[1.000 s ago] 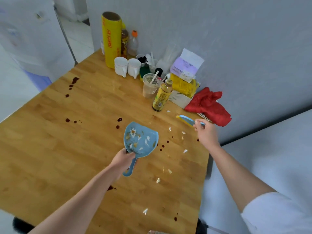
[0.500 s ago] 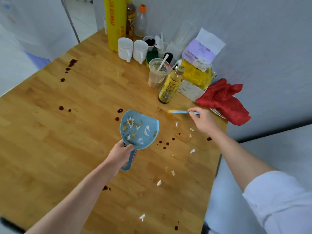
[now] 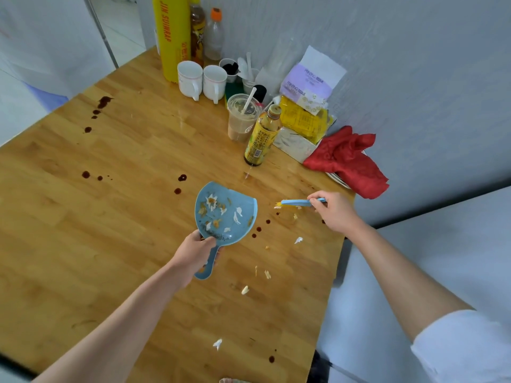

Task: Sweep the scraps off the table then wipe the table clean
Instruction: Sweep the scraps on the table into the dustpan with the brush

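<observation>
Sweeping scraps toward the dustpan, with the wiping not yet begun.

We see white and yellowish scraps (image 3: pixel 298 240) scattered on the right half of the wooden surface (image 3: pixel 83 244), some just beside the brush (image 3: pixel 297 202), others nearer the front edge, and several already in the blue dustpan (image 3: pixel 225 212). Our left hand (image 3: pixel 195 251) has its grip closed around the dustpan handle; our right hand (image 3: pixel 333 210) pinches the brush handle, bristles low by the scraps. To sweep well, we judge the pan's open edge should sit flat against the surface, facing the brush, with short low strokes toward it. The dark stains (image 3: pixel 179 184) and the red cloth (image 3: pixel 348 160) at the wall wait for the wipe.
</observation>
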The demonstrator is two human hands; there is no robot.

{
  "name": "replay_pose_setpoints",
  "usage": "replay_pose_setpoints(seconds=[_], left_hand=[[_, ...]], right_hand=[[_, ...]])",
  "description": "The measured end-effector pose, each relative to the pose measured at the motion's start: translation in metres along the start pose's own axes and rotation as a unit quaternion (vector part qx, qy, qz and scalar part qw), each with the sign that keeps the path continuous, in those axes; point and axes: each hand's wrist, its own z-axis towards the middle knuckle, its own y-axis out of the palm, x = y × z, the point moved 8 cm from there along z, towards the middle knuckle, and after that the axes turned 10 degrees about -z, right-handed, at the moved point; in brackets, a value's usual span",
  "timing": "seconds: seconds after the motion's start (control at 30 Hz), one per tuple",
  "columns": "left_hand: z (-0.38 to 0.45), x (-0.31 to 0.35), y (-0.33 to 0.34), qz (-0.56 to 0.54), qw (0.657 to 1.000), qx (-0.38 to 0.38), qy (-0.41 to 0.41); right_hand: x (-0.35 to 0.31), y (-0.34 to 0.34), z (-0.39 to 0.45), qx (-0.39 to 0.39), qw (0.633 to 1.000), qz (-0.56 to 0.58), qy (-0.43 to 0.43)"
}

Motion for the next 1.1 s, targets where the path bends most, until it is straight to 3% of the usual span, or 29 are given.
replay_pose_setpoints(seconds=[0.5, 0.63, 0.77, 1.0, 1.1], left_hand=[[-0.032, -0.026, -0.010, -0.007, 1.000, 0.018, 0.006], [-0.044, -0.035, -0.011, -0.008, 1.000, 0.013, 0.006], [-0.055, -0.047, -0.018, -0.007, 1.000, 0.021, 0.002], [-0.067, -0.067, -0.021, 0.018, 1.000, 0.021, -0.005], [-0.071, -0.076, -0.026, 0.006, 0.999, 0.035, -0.006]], right_hand=[[0.005, 0.016, -0.068, -0.083, 0.996, -0.030, 0.024], [0.022, 0.004, -0.086, -0.017, 0.998, 0.032, 0.049], [0.030, -0.006, -0.095, 0.041, 0.995, 0.001, 0.091], [-0.038, 0.042, -0.125, -0.041, 0.998, -0.046, -0.012], [-0.033, 0.037, -0.134, -0.032, 0.999, -0.030, -0.021]])
